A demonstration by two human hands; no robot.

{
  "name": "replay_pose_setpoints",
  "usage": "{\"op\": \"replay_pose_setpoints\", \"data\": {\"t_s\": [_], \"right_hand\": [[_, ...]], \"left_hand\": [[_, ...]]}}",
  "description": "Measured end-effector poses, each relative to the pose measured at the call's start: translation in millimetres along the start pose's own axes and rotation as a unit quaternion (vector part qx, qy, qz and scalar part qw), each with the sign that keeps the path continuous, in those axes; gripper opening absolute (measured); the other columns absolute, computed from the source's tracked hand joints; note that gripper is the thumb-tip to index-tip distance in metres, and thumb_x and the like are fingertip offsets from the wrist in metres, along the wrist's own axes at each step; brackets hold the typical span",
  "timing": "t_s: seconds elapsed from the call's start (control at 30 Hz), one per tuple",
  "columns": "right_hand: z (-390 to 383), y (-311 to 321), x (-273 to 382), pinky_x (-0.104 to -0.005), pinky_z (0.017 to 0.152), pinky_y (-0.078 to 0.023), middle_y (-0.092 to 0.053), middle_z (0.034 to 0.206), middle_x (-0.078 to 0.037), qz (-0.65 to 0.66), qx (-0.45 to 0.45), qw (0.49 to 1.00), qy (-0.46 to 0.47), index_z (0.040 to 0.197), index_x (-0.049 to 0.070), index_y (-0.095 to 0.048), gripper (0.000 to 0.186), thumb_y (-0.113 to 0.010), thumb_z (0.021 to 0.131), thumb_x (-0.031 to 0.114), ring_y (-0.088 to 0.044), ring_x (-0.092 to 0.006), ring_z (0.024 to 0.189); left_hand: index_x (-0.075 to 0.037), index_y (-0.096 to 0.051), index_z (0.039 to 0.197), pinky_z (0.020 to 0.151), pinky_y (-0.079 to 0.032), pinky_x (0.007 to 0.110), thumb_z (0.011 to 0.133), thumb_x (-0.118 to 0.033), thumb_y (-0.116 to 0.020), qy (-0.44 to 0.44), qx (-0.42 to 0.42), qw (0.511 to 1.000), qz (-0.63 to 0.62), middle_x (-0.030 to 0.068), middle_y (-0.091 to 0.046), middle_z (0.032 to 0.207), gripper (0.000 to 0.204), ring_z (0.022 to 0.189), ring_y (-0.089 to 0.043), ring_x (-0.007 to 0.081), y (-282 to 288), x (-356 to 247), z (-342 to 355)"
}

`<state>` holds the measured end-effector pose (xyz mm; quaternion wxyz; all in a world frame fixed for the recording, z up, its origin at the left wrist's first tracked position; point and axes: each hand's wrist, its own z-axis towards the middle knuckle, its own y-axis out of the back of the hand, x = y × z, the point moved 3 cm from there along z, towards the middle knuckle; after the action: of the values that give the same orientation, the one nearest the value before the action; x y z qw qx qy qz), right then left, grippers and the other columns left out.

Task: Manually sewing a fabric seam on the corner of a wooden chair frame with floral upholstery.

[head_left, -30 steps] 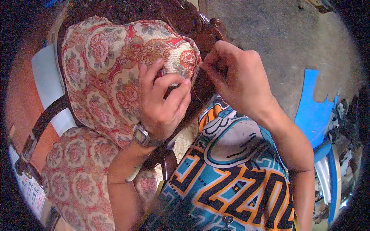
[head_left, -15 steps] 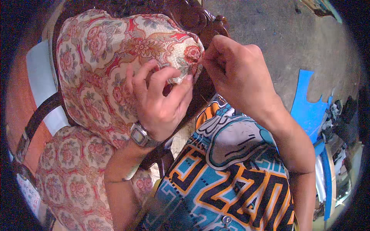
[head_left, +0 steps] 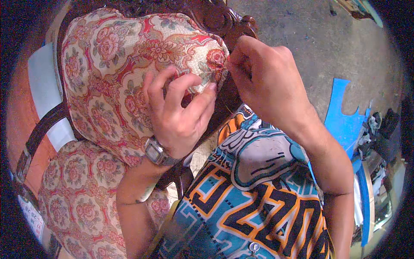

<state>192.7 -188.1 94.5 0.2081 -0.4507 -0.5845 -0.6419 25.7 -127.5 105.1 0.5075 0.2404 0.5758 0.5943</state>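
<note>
From where I'm standing, the floral cushion (head_left: 112, 82) is filling the space at nine to ten o'clock of the person's hands, its puckered corner lying between them. The right hand (head_left: 269, 82) is bending at that corner from three o'clock, thumb and forefinger drawing near each other; its own knuckles are screening the tips, so I'm not able to tell what they're holding. The left hand (head_left: 183, 123) is resting on the cloth with fingers curling apart, its thumb pressing near the edge; whether it's gripping any fabric, I can't tell

Carved dark wood (head_left: 220, 17) is rising at twelve o'clock, just behind the corner. A matching floral seat (head_left: 82, 194) is spreading at eight o'clock, the left forearm, wearing a wristwatch (head_left: 156, 152), crossing over part of it. At nine, a dark curved armrest (head_left: 41, 131) is cutting across a pale panel (head_left: 45, 82). The patterned shirt (head_left: 258, 168) is bulging up at five o'clock. At three, a blue sheet (head_left: 338, 114) is lying over the grey floor (head_left: 297, 26), dark scraps (head_left: 379, 125) crowding beside it
</note>
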Motion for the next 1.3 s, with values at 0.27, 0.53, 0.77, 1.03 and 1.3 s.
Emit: {"op": "replay_pose_setpoints", "data": {"t_s": [0.27, 0.53, 0.77, 1.03, 1.3], "right_hand": [[9, 4, -1, -0.0416, 0.059, -0.05, -0.063, 0.069, -0.022, -0.024, 0.053, 0.998, -0.03, 0.079, -0.002, -0.063, 0.008, -0.066, 0.081, 0.005, -0.064, -0.0388, 0.065], [11, 5, -1, -0.0411, 0.06, -0.05, -0.064, 0.07, -0.021, -0.062, 0.103, 0.991, -0.063, 0.081, -0.002, -0.064, 0.01, -0.067, 0.082, 0.007, -0.065, -0.0361, 0.066], [-4, 5, -1, -0.0403, 0.057, -0.05, -0.064, 0.069, -0.02, -0.022, 0.017, 0.999, -0.04, 0.082, -0.001, -0.062, 0.012, -0.07, 0.082, 0.008, -0.065, -0.0357, 0.062], [-3, -1, -2, -0.0431, 0.058, -0.05, -0.065, 0.071, -0.019, -0.067, 0.012, 0.998, -0.018, 0.084, 0.001, -0.061, 0.009, -0.067, 0.083, 0.007, -0.065, -0.0386, 0.066], [-3, -2, -1, -0.0448, 0.06, -0.05, -0.065, 0.071, -0.019, -0.075, 0.018, 0.997, -0.029, 0.082, 0.001, -0.062, 0.01, -0.068, 0.081, 0.008, -0.064, -0.0397, 0.067]], "left_hand": [[-0.015, -0.074, 0.087, 0.102, -0.036, 0.058, 0.067, -0.01, -0.082, 0.003, 0.026, 0.999, -0.027, 0.0007, -0.06, 0.108, 0.023, 0.116, -0.048, 0.0334, 4, 2, -2], [-0.015, -0.073, 0.084, 0.103, -0.036, 0.056, 0.067, -0.009, -0.082, 0.009, 0.01, 0.999, -0.035, 0.0003, -0.061, 0.106, 0.021, 0.115, -0.05, 0.0332, 5, 2, -3], [-0.015, -0.072, 0.082, 0.101, -0.037, 0.055, 0.066, -0.008, -0.083, 0.005, 0.004, 0.999, -0.031, 0.0, -0.062, 0.105, 0.021, 0.114, -0.051, 0.0331, 6, 0, -4], [-0.016, -0.072, 0.082, 0.101, -0.037, 0.054, 0.066, -0.009, -0.083, 0.017, 0.001, 0.999, -0.031, -0.0005, -0.061, 0.106, 0.021, 0.113, -0.052, 0.0329, 5, 2, -4], [-0.017, -0.072, 0.082, 0.101, -0.037, 0.055, 0.067, -0.009, -0.082, 0.009, -0.004, 1.0, -0.017, -0.0003, -0.061, 0.106, 0.019, 0.115, -0.051, 0.0324, 4, 1, -4]]}}
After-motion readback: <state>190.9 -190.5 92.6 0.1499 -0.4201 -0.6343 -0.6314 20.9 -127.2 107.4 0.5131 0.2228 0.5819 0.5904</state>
